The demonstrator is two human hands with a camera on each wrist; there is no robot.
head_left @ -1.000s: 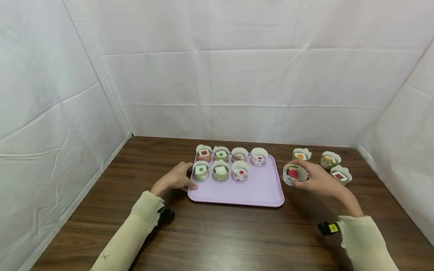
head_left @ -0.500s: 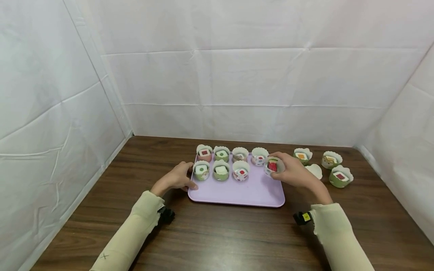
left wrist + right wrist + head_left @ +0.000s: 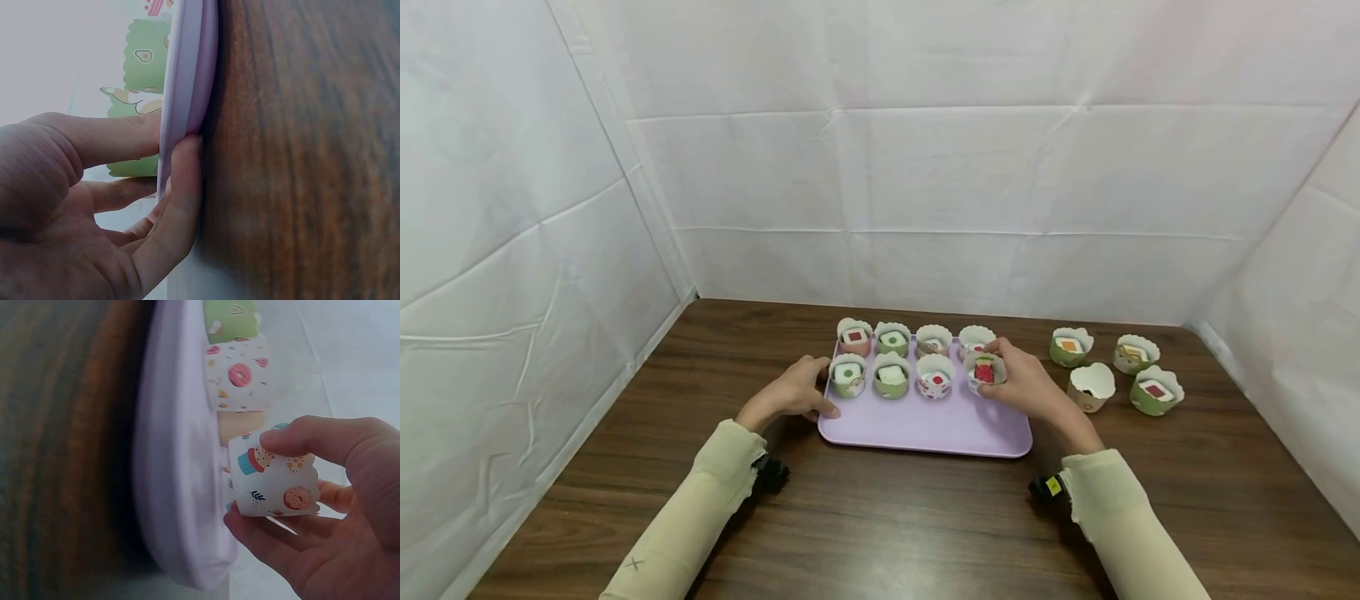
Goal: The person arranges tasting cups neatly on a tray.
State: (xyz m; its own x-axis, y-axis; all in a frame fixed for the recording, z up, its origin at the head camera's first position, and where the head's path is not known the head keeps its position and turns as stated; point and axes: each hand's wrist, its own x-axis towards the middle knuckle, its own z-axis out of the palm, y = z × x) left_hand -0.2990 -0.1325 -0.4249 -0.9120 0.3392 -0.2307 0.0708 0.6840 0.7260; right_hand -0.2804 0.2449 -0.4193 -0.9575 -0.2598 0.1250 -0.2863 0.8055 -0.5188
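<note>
Hands (image 3: 1028, 385) (image 3: 792, 390) grip a scalloped cup (image 3: 278, 478) and round-cornered tray (image 3: 917, 427).

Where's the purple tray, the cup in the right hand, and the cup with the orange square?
Purple tray (image 3: 917, 427): head view, bare front part of its floor.
Held cup (image 3: 275, 478): right wrist view, printed outer wall.
Orange-square cup (image 3: 1066, 356): head view, green outer wall.

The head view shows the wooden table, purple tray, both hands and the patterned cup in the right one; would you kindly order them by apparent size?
Wooden table: largest
Purple tray
Left hand, right hand: too alike to rank
Patterned cup: smallest
</note>
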